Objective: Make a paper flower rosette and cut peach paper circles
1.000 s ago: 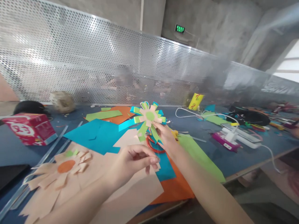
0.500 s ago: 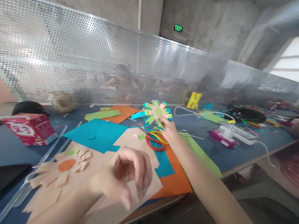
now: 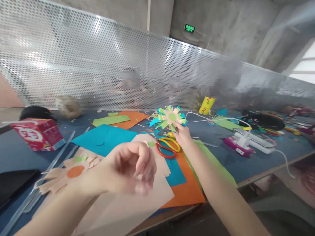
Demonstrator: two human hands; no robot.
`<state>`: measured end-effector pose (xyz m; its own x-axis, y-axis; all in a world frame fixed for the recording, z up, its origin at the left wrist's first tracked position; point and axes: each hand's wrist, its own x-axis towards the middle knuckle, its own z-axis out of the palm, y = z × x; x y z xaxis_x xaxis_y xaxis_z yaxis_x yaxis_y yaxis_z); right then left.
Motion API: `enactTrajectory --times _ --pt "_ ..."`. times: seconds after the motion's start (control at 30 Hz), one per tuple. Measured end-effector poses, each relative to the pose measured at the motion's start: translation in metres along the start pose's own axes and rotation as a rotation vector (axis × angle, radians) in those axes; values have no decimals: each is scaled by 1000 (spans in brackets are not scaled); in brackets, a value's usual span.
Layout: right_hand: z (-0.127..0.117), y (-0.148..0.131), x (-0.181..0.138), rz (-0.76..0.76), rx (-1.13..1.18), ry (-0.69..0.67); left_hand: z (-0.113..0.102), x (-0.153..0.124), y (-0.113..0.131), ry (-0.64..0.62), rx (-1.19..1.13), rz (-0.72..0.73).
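Note:
Over the pale pink paper (image 3: 150,206) hangs my left hand (image 3: 133,167), its fingers curled and the thumb drawn in to the fingertips. Motion blurs those tips, and nothing shows in the hollow of the hand. Farther out, my right hand (image 3: 182,133) grips a layered paper flower (image 3: 172,117) with blue, green and pink petals from beneath, facing me. Scissors (image 3: 167,154) with red and yellow handles lie just below that hand. A pale pink paper flower (image 3: 75,171) with an orange centre rests partly behind my left forearm.
Blue paper (image 3: 104,139), orange paper (image 3: 189,193) and green paper (image 3: 214,164) cover parts of the table. A red box (image 3: 38,134) and clear sticks (image 3: 59,159) are at left. A purple power strip (image 3: 238,146) with cables stands right. A perforated metal screen (image 3: 98,65) rises behind.
My left hand's thumb has closed in toward its fingertips. My right hand still holds the layered flower. The whole view has shifted slightly.

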<state>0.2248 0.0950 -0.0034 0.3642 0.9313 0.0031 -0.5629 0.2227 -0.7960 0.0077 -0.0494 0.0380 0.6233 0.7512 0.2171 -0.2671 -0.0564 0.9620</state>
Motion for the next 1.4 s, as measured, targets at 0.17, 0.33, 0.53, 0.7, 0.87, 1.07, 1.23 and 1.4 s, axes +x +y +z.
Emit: enactTrajectory --times 0.17,0.33,0.53,0.7,0.87,1.07,1.23,1.4 --pt "-1 2 -4 17 -45 -22 5 21 -1 -98 -182 135" --pt "-1 1 -3 10 -54 -31 1 17 -9 -180 -158 172" --pt "1 2 -5 -12 -23 -42 0 22 -12 -136 -127 292" --pt "1 3 -4 -4 -3 -62 1 22 -14 -111 -175 295" --pt "1 2 -3 10 -1 -68 8 19 -13 -145 -215 261" --pt "2 1 -5 0 -15 -71 6 16 -11 -170 -134 288" --pt "1 1 -5 8 -24 -74 5 17 -11 -178 -107 330" --pt "3 -1 -7 10 -10 -61 5 19 -14 -155 -174 346"
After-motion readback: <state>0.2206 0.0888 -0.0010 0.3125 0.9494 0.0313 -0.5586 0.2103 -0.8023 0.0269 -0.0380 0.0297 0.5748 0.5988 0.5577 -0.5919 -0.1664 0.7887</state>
